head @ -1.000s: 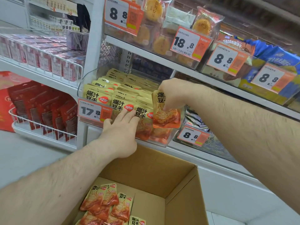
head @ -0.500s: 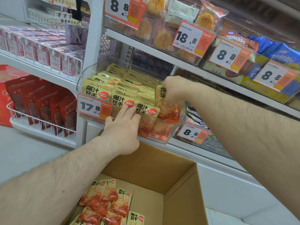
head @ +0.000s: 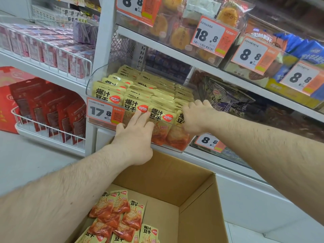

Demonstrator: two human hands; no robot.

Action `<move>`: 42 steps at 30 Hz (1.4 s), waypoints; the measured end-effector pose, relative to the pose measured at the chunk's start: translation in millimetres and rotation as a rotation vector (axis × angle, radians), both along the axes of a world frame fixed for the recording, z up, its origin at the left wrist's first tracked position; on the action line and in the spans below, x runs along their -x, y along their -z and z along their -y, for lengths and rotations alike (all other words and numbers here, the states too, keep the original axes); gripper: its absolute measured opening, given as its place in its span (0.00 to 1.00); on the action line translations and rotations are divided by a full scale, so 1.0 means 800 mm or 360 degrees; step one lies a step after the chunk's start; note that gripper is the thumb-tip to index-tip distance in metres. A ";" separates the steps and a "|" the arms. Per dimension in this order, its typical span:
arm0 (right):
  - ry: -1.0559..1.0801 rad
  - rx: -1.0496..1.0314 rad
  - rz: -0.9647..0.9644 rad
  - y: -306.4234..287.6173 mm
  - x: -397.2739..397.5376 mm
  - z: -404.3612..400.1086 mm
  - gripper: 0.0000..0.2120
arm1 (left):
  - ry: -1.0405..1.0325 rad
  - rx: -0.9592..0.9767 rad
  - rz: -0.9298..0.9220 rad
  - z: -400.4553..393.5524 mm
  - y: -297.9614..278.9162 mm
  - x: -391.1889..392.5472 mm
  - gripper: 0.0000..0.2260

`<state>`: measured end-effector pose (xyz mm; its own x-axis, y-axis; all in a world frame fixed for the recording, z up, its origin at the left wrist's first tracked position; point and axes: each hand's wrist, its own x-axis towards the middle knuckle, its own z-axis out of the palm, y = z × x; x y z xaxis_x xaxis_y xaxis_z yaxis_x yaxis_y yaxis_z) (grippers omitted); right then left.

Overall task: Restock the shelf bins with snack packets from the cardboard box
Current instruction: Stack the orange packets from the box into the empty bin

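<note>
Left hand (head: 135,135) flat, fingers straight, against bin (head: 98,74) front; right hand (head: 196,116) apparently curled on packet (head: 178,135).

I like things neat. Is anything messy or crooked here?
Only a little: the yellow and orange snack packets lie jumbled and overlapping in the brown cardboard box. Those in the clear plastic shelf bin stand in tidy rows.

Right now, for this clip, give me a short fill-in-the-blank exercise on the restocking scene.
1. The price tag on the clear bin of yellow packets reads ____.
2. The left hand lies with straight fingers against the bin's ____ wall.
3. The spare packets lie in a ____ box.
4. The right hand pushes a packet into the bin's ____ end.

Missing words: 17.8; front; cardboard; right
</note>
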<state>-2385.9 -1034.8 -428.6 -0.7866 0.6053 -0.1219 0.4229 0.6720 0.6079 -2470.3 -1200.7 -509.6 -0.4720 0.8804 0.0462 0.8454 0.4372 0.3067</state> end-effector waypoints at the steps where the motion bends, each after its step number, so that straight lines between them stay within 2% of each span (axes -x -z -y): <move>1: 0.0013 0.0066 0.0002 0.001 -0.001 0.000 0.24 | 0.0001 0.0003 0.0002 0.000 0.000 0.000 0.29; 5: 0.0032 0.0229 -0.0065 -0.001 -0.006 0.000 0.41 | 0.0013 0.0011 0.0010 0.000 -0.001 -0.001 0.29; 7: 0.0010 0.0248 -0.0076 0.004 -0.011 0.001 0.46 | 0.0019 0.0013 0.0013 0.000 0.001 -0.001 0.30; 15: -0.0004 0.0384 -0.0218 0.018 -0.007 0.000 0.49 | 0.0039 0.0010 0.0024 -0.001 0.003 0.002 0.31; 18: 0.0008 0.0361 -0.0318 0.014 -0.010 0.008 0.49 | 0.0046 -0.0116 0.0030 0.007 0.004 0.000 0.31; 20: -0.0212 0.0178 -0.0697 0.014 -0.022 0.024 0.47 | 0.0040 -0.0265 -0.0053 0.016 0.006 -0.006 0.29; 22: -0.0740 0.0022 -0.1302 0.043 -0.041 0.046 0.34 | 0.0068 -0.0284 -0.0090 0.025 0.015 -0.013 0.28; 23: -0.0947 0.0057 -0.1504 0.068 -0.051 0.058 0.27 | 0.0102 -0.0221 -0.0060 0.029 0.023 -0.015 0.27; 24: -0.1010 0.0205 -0.1524 0.098 -0.060 0.070 0.21 | 0.0145 -0.0095 0.0000 0.032 0.032 -0.016 0.27; 25: -0.0874 0.0455 -0.1388 0.131 -0.067 0.080 0.17 | 0.0184 0.0085 0.0077 0.035 0.042 -0.015 0.28; 27: -0.0256 0.0974 -0.0903 0.199 -0.070 0.092 0.10 | 0.0266 0.0464 0.0242 0.042 0.061 -0.011 0.28; 28: 0.0015 0.1153 -0.0679 0.237 -0.069 0.089 0.07 | 0.0312 0.0621 0.0303 0.045 0.069 -0.008 0.28; 30: 0.0425 0.1366 -0.0442 0.313 -0.061 0.082 0.02 | 0.0382 0.0846 0.0339 0.048 0.081 -0.003 0.28; 32: 0.0790 0.1529 -0.0446 0.386 -0.052 0.075 0.07 | 0.0392 0.0933 0.0357 0.048 0.088 0.000 0.28; 34: 0.1173 0.1704 -0.0574 0.443 -0.047 0.078 0.06 | 0.0373 0.0945 0.0400 0.047 0.094 0.003 0.28; 37: 0.1656 0.1916 -0.0744 0.509 -0.045 0.085 0.24 | 0.0312 0.0962 0.0448 0.044 0.105 0.014 0.27; 42: 0.1959 0.2099 -0.0874 0.603 -0.032 0.066 0.28 | 0.0154 0.1056 0.0546 0.051 0.119 0.033 0.26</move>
<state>-2360.3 -1087.8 -911.3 -0.1525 0.5269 -0.8361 0.9096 -0.2560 -0.3272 -2496.9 -1241.5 -604.8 -0.2834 0.7104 -0.6442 0.7938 0.5507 0.2580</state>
